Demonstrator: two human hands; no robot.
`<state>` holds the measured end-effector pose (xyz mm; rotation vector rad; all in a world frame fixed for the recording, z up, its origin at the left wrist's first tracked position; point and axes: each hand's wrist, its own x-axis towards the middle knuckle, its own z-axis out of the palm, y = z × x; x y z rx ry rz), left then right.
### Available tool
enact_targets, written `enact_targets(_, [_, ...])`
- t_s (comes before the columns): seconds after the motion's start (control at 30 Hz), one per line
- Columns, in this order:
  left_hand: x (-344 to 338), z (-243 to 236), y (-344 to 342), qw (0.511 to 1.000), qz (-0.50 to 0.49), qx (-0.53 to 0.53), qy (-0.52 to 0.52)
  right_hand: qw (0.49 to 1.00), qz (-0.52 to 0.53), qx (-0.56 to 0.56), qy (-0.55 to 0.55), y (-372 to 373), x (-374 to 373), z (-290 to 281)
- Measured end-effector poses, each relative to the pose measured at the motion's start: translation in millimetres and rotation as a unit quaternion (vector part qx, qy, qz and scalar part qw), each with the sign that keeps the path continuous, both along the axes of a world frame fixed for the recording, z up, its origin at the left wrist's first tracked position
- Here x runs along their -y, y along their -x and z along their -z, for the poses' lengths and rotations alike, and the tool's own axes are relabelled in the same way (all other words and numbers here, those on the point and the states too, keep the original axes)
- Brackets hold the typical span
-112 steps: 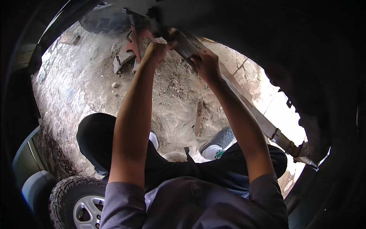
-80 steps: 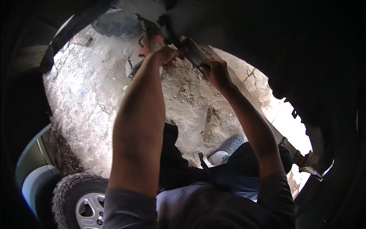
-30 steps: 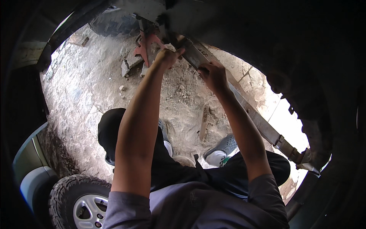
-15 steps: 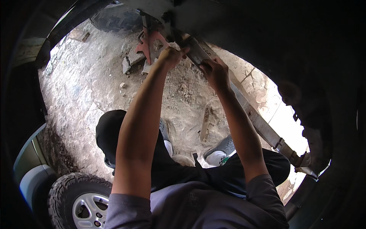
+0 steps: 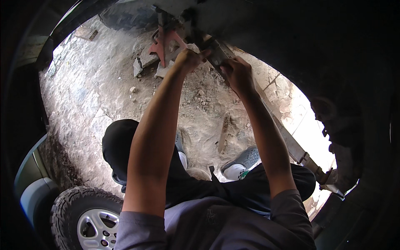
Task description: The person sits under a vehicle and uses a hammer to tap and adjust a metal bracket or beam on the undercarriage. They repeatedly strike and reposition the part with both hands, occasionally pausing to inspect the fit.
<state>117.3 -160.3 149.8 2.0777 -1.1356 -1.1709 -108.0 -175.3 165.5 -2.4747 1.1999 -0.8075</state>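
Observation:
A long grey flat metal bar (image 5: 284, 137) runs diagonally from the dark underside above me to a clamped fitting at the lower right. My left hand (image 5: 191, 60) is at the upper part of the bar, fingers curled and thumb reaching onto it; what they hold is hidden. My right hand (image 5: 239, 73) is closed on the bar just below and right of the left, thumb and fingers at its edge. Just beyond my left hand stands a red metal stand (image 5: 159, 48) among broken concrete chunks (image 5: 140, 66).
A loose treaded wheel (image 5: 98, 225) lies at lower left beside a pale curved body panel (image 5: 35, 191). A dark tyre (image 5: 125, 18) sits at the top. Dark bodywork (image 5: 333, 50) arches overhead. A flat strip (image 5: 225, 131) and a small block (image 5: 86, 33) lie on the rough ground.
Over the last second both hands have shifted slightly up and to the right in the picture, the view moving a little too; both stay at the same part of the bar.

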Motion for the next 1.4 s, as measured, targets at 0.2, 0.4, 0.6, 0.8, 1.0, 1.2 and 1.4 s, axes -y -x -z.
enact_targets(0.2, [-2,3,1,0.999,-0.010,0.016,0.037,0.999,-0.032,-0.011,-0.033,21,0,1])
enact_targets(0.4, [1,1,0,0.999,0.020,-0.003,0.033,0.999,0.006,0.041,0.002,-6,7,3])
enact_targets(0.6, [-2,7,6,0.997,-0.024,0.015,0.075,0.999,-0.002,0.011,-0.049,15,3,3])
enact_targets(0.8, [1,17,4,0.993,-0.020,0.073,0.085,0.996,-0.017,-0.044,-0.078,24,-3,-18])
enact_targets(1.0, [0,7,9,0.997,-0.021,0.048,0.055,0.998,0.017,0.011,-0.067,15,-3,-4])
enact_targets(1.2, [-3,11,3,0.997,-0.042,0.033,0.062,0.998,-0.031,-0.011,-0.051,24,-7,-6])
enact_targets(1.4, [-6,-10,12,0.999,-0.029,0.003,0.012,0.998,-0.026,-0.038,-0.053,31,-5,-11])
